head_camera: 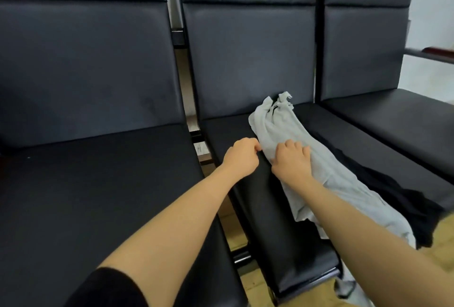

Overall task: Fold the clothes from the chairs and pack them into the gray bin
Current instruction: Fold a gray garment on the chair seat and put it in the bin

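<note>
A light gray garment [292, 154] lies stretched along the seat of the middle black chair [250, 60], its near end hanging over the seat's front edge. A black garment [383, 183] lies just beside it on the right, partly under it. The right hand [291, 160] rests on the gray cloth with fingers curled into it. The left hand [242, 156], fingers curled, pinches the cloth's left edge. More black chairs stand to the left [86, 73] and right [368, 48]. No writing or labels can be read.
</note>
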{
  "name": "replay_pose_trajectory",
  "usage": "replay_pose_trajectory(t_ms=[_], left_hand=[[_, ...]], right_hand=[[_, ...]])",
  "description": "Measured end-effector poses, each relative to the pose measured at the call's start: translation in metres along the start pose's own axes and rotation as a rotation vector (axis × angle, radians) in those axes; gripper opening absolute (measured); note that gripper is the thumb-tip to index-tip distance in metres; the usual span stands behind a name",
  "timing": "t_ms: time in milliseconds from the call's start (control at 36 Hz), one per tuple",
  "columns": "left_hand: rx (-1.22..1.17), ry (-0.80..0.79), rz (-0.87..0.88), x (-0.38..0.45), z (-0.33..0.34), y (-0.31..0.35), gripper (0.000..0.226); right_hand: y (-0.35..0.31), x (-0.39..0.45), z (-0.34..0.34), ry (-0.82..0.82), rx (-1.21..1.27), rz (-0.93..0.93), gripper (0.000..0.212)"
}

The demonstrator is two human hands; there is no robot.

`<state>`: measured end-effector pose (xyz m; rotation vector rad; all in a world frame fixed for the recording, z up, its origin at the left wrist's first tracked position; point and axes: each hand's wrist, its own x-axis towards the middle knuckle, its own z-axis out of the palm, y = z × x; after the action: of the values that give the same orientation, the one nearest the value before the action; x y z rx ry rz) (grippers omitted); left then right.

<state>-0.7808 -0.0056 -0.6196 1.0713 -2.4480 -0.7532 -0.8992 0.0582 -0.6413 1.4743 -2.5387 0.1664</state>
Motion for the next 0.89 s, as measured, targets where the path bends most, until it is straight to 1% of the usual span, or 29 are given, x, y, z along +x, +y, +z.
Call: replay_pose_trajectory(t_ms=[56, 111, 167, 222, 250, 278, 333, 389, 417, 444, 500, 528, 611, 639, 667, 722, 750, 778, 806, 833, 861, 889], left_hand=[[0.021, -0.025, 0.01, 0.003, 0.006, 0.0, 0.035], [0.078, -0.066, 0.025, 0.007, 0.012, -0.001, 0.045], [0.129, -0.106, 0.05, 0.011, 0.016, -0.001, 0.055], [0.114, -0.116, 0.078, 0.014, 0.018, -0.002, 0.059], [0.065, -0.108, 0.092, 0.015, 0.019, -0.002, 0.059], [0.003, -0.093, 0.104, 0.015, 0.019, -0.001, 0.055], [-0.102, -0.044, 0.111, 0.014, 0.016, 0.001, 0.04], [-0.143, 0.024, 0.092, 0.015, 0.012, 0.002, 0.023], [-0.156, 0.059, 0.075, 0.015, 0.008, 0.002, 0.019], [-0.169, 0.092, 0.061, 0.015, 0.003, 0.001, 0.018], [-0.201, 0.162, 0.046, 0.015, -0.008, 0.001, 0.021], [-0.218, 0.204, 0.038, 0.014, -0.014, 0.001, 0.023], [-0.264, 0.311, 0.046, 0.008, -0.029, 0.004, 0.026], [-0.261, 0.326, 0.067, 0.005, -0.033, 0.005, 0.025], [-0.249, 0.333, 0.093, 0.001, -0.037, 0.006, 0.025], [-0.228, 0.341, 0.134, -0.006, -0.044, 0.007, 0.025], [-0.224, 0.35, 0.144, -0.01, -0.047, 0.007, 0.025], [-0.222, 0.361, 0.15, -0.015, -0.052, 0.007, 0.025], [-0.222, 0.368, 0.152, -0.017, -0.056, 0.007, 0.024], [-0.217, 0.37, 0.156, -0.022, -0.062, 0.007, 0.023], [-0.207, 0.369, 0.163, -0.026, -0.067, 0.006, 0.022], [-0.192, 0.365, 0.174, -0.03, -0.072, 0.005, 0.021]], right_hand=[[0.001, 0.002, 0.005, 0.012, 0.006, -0.02, 0.024], [0.003, 0.005, 0.011, 0.084, 0.11, -0.028, 0.016], [0.005, 0.005, 0.012, 0.188, 0.304, -0.027, 0.008], [0.005, 0.005, 0.008, 0.251, 0.519, -0.042, 0.011], [0.005, 0.004, 0.006, 0.272, 0.598, -0.06, 0.012], [0.003, 0.003, 0.003, 0.295, 0.65, -0.079, 0.012], [0.0, 0.002, -0.003, 0.327, 0.726, -0.101, 0.014], [-0.003, 0.001, -0.009, 0.321, 0.774, -0.113, 0.016], [-0.004, 0.001, -0.011, 0.313, 0.783, -0.129, 0.016], [-0.004, 0.002, -0.013, 0.312, 0.767, -0.155, 0.016], [-0.002, 0.001, -0.013, 0.333, 0.631, -0.217, 0.014], [-0.001, 0.0, -0.011, 0.335, 0.543, -0.229, 0.022], [0.004, -0.003, -0.008, 0.32, 0.334, -0.181, 0.06], [0.004, -0.005, -0.01, 0.29, 0.285, -0.155, 0.063], [0.004, -0.007, -0.014, 0.259, 0.241, -0.135, 0.058], [0.001, -0.01, -0.021, 0.197, 0.197, -0.158, 0.043], [-0.003, -0.01, -0.025, 0.164, 0.195, -0.161, 0.041], [-0.007, -0.01, -0.032, 0.166, 0.2, -0.156, 0.044], [-0.01, -0.009, -0.037, 0.172, 0.185, -0.126, 0.052], [-0.015, -0.008, -0.039, 0.226, 0.153, -0.124, 0.06], [-0.021, -0.008, -0.043, 0.274, 0.121, -0.129, 0.063], [-0.025, -0.009, -0.048, 0.332, 0.131, -0.144, 0.055]])
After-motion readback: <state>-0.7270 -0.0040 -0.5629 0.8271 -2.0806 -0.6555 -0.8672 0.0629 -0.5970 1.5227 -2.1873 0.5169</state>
